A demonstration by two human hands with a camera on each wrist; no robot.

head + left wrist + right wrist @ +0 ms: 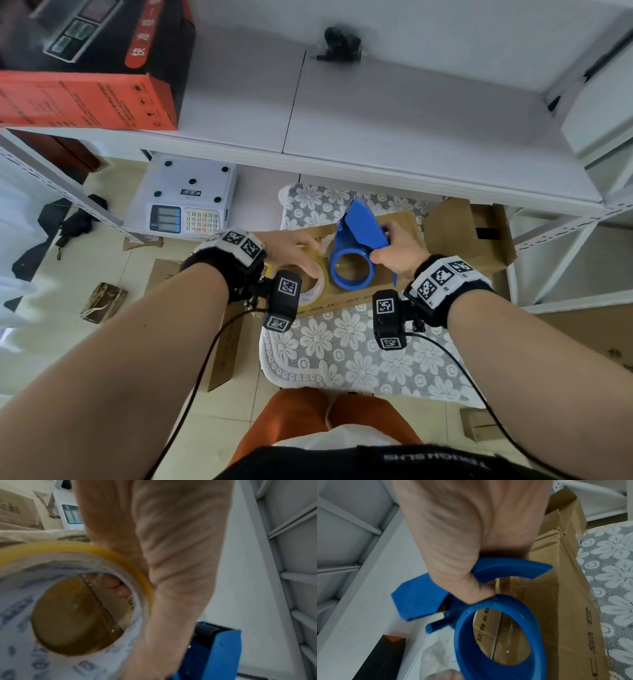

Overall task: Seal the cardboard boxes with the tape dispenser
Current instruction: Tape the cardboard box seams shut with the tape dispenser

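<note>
Head view: at frame centre, a person's right hand (397, 251) grips the handle of a blue tape dispenser (356, 246) whose round hub stands empty. Just left of it, the left hand (291, 250) holds a roll of clear, yellowish tape (317, 284), fingers curled over its rim. Both hang above a closed cardboard box (404, 222) lying on a floral lace mat (342, 346). A second, open box (469, 233) sits at centre right, under a white shelf (376, 113). An orange-and-black carton (85, 99) occupies the upper left, and a white electronic scale (185, 202) sits below it on the floor.

Left wrist view: the roll fills the lower left, with fingertips (118, 586) hooked inside its printed paper core. The dispenser's toothed blade (224, 626) shows at lower right. The roll looks light and rigid, its wound face slick, so the core seems the surest hold.

Right wrist view: the hand, at upper centre, closes round the curved handle (510, 570), while the empty hub ring (496, 631) frames the box's taped seam at lower centre. The hard plastic body should be light and stiff, best held by the handle and well away from the blade. The corrugated box appears light, and its flaps would likely give under heavy pressure.

Judging by the empty hub, the roll is not yet mounted.
</note>
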